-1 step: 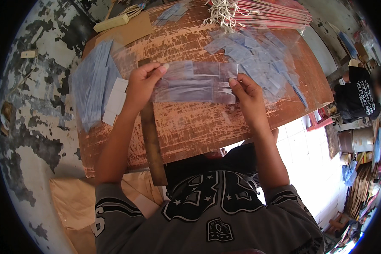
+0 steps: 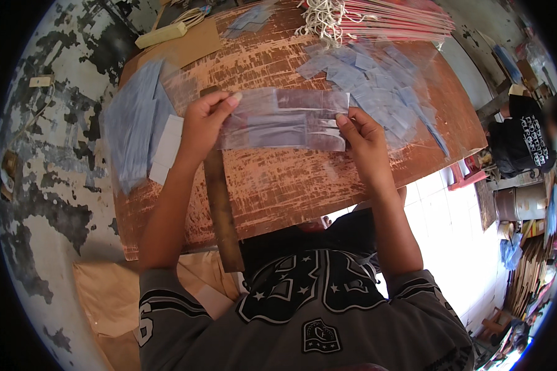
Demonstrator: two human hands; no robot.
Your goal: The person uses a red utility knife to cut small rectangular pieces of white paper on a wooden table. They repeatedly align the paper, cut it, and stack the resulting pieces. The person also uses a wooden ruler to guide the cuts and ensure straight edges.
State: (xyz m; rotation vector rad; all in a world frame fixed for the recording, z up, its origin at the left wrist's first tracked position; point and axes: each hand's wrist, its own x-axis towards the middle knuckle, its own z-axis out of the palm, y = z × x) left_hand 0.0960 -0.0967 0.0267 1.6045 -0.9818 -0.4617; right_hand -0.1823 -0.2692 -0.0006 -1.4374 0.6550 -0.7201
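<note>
A clear plastic sheet with bluish rectangular patches is stretched between my hands above the worn table. My left hand pinches its left end between thumb and fingers. At the other end, my right hand grips the edge, thumb on top. Beneath my left wrist lies a long dark flat strip, running past the table's near edge. Left of that hand are a white folded card and a stack of long bluish plastic sheets. Many small clear plastic pieces lie spread beyond my right hand.
The worn reddish-brown table fills the middle. At its far side are a bundle of red rods with white cords, brown cardboard and a power strip. Another person sits at the right. Brown paper lies low left.
My left hand has shifted slightly left, and the patches in the plastic sheet have moved a little with it. My right hand keeps its hold.
</note>
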